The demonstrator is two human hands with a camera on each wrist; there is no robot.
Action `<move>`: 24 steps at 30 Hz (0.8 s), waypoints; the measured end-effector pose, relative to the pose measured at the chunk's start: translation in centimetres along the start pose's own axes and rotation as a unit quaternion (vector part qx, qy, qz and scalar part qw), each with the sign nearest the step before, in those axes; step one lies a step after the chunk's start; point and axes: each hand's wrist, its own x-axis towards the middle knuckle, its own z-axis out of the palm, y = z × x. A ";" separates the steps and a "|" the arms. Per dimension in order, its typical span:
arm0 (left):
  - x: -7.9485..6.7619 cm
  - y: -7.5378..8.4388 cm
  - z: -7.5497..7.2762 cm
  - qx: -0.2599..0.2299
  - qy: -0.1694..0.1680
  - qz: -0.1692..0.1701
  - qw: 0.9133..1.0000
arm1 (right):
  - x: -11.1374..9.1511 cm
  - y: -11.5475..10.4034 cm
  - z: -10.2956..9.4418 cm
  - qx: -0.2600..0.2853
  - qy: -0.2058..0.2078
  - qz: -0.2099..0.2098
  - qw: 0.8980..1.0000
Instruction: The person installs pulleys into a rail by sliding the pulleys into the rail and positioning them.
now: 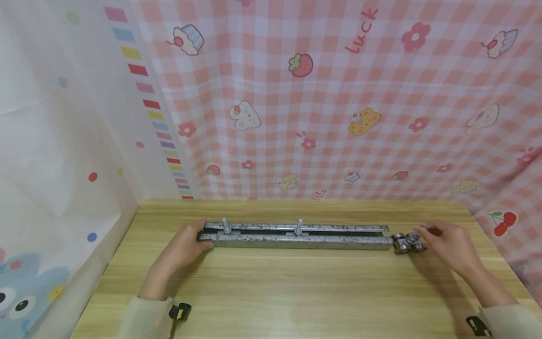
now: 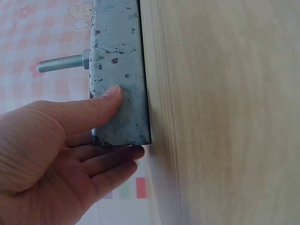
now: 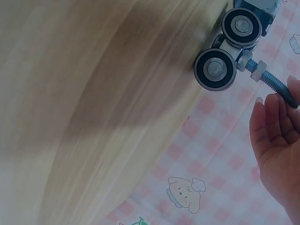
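Observation:
A long grey metal channel rail (image 1: 296, 242) with a slot along its top lies across the wooden table. Two threaded bolts stand up from the slot, one of them the left bolt (image 1: 226, 226). My left hand (image 1: 186, 245) grips the rail's left end; in the left wrist view the thumb presses the rail's side (image 2: 119, 70). At the right end, my right hand (image 1: 450, 245) pinches the threaded stem of a roller trolley (image 1: 407, 243). The right wrist view shows the trolley's wheels (image 3: 215, 69), one close against the rail's open end. Whether they touch, I cannot tell.
The rail and trolley lie toward the back of the wooden table (image 1: 296, 292). Behind it hangs a pink checked cloth (image 1: 271, 141), and a white patterned cloth (image 1: 63, 141) covers the left side.

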 end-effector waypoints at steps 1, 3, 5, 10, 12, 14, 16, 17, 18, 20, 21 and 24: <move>0.0 0.0 0.0 -0.001 0.000 0.000 1.000 | 0.1 -0.1 0.1 -0.002 -0.001 0.002 1.000; 0.0 0.0 0.0 -0.002 0.001 0.001 1.000 | 0.3 -0.2 0.2 0.000 -0.004 0.006 1.000; 0.0 -0.1 0.1 -0.002 0.003 0.004 1.000 | 0.4 -0.2 0.4 0.001 -0.006 0.008 1.000; 0.1 -0.2 0.1 -0.002 0.007 0.006 1.000 | 0.6 -0.5 0.7 0.003 -0.001 0.012 1.000; 0.1 -0.2 0.1 -0.002 0.006 0.005 1.000 | 0.7 -0.6 0.7 0.006 -0.004 0.018 1.000; 0.1 -0.3 0.2 -0.001 0.006 0.005 1.000 | 0.7 -0.8 0.8 0.006 -0.012 0.025 1.000; 0.1 -0.3 0.2 -0.001 0.007 0.005 1.000 | 0.8 -1.0 0.9 0.007 -0.021 0.034 0.999; 0.1 -0.3 0.2 0.000 0.006 0.006 1.000 | 0.9 -1.0 1.0 0.008 -0.025 0.038 0.999; 0.1 -0.3 0.2 0.001 0.006 0.006 1.000 | 0.9 -1.1 1.0 0.007 -0.029 0.041 0.999; 0.0 -0.2 0.1 0.001 0.006 0.006 1.000 | 1.0 -1.2 1.0 0.005 -0.033 0.043 0.999; 0.0 -0.2 0.1 0.001 0.006 0.005 1.000 | 1.0 -1.2 1.1 0.005 -0.034 0.043 0.998; 0.0 -0.2 0.1 -0.001 0.005 0.004 1.000 | 1.0 -1.1 1.1 0.005 -0.034 0.041 0.999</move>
